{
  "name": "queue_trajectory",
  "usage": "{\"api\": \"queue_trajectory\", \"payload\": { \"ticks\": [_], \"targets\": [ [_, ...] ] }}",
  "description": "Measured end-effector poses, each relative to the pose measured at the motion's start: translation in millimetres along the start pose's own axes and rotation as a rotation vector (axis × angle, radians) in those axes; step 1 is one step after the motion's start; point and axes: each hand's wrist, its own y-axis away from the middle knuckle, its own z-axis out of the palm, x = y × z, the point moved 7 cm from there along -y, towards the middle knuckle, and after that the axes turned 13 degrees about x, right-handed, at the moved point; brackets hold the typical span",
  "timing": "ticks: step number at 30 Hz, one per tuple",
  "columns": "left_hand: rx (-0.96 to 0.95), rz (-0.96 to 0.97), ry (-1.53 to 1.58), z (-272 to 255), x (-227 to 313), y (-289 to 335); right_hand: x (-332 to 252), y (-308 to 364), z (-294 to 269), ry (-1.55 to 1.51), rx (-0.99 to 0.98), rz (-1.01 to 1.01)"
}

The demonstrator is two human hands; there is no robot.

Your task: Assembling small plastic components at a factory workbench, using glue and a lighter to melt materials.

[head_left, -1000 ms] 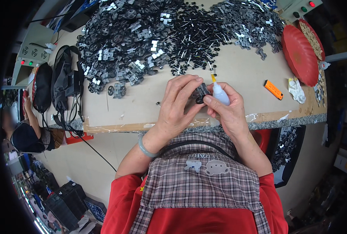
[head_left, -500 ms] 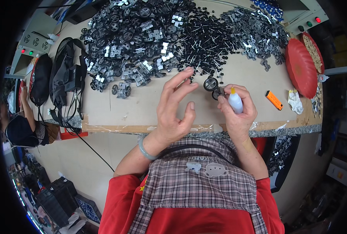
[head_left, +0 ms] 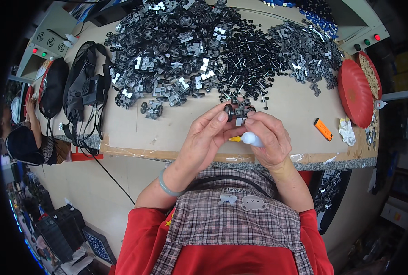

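Observation:
Between my two hands, above the table's near edge, is a small black and grey toy chassis with wheels [head_left: 239, 114]. My left hand [head_left: 205, 135] pinches its left side by a wheel. The thumb and forefinger of my right hand [head_left: 272, 140] touch its right side. Tucked in that same hand is a white squeeze bottle [head_left: 250, 139] with a yellow tip pointing left, toward my left fingers. Part of the bottle is hidden under my right fingers.
Heaped along the back are wheeled chassis [head_left: 167, 50], black axles with small wheels [head_left: 250, 59] and grey plastic parts [head_left: 305, 50]. One chassis [head_left: 152, 109] lies apart. To the right are an orange tool [head_left: 323, 129], a crumpled white wrapper [head_left: 347, 132] and a red scalloped dish [head_left: 354, 94].
My left hand has come in to the chassis and taken its left side. My right hand has moved slightly left and nearer, and the bottle has swung from upright to lying leftward.

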Motion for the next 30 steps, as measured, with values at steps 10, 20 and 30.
{"api": "queue_trajectory", "payload": {
  "ticks": [10,20,30],
  "targets": [
    [0.009,0.110,0.119,-19,39,-3,9,-23,20,-0.217,-0.087,0.363],
    [0.181,0.312,0.189,-71,87,6,-16,20,48,-0.143,-0.337,0.477],
    [0.202,0.298,0.261,-97,88,17,-24,37,67,-0.059,-0.425,0.443]
  ]
}}
